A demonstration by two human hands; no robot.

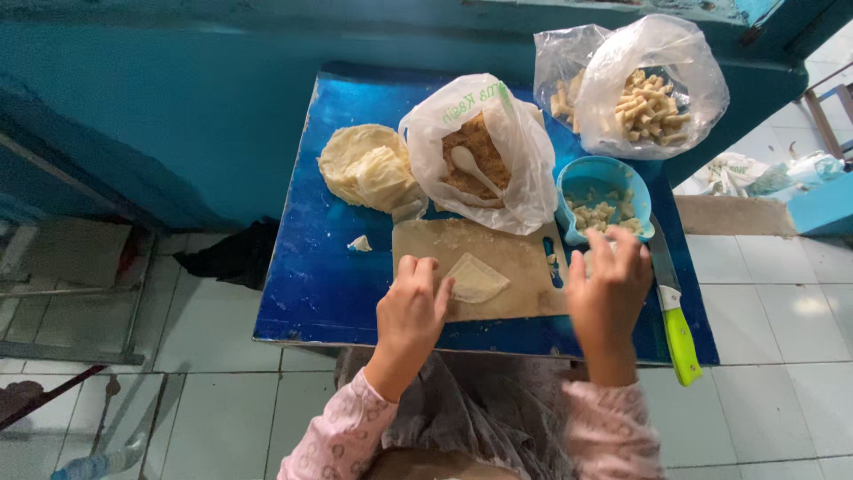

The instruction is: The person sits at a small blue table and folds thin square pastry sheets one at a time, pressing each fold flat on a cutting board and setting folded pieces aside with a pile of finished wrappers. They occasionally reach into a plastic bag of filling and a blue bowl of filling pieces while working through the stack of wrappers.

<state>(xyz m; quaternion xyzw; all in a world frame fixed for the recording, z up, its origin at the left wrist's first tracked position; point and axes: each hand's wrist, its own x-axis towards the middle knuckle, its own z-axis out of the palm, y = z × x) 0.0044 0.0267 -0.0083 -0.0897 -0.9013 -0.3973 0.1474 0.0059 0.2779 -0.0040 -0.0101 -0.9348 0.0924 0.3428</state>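
Observation:
A folded pale wrapper (476, 278) lies on a wooden cutting board (515, 258) on a small blue table (329, 267). My left hand (410, 307) rests at the wrapper's left edge, fingers touching the board. My right hand (611, 284) hovers at the board's right end, just below a blue bowl (577, 178) of chopped pieces; its fingers are curled and I cannot see whether they hold anything.
A stack of wrappers (366, 166) sits at the back left. A white plastic bag (524, 169) holds brown crumbs and a white spoon (471, 166). Clear bags of cut sticks (649, 98) stand at the back right. A green-handled knife (677, 324) lies along the right edge.

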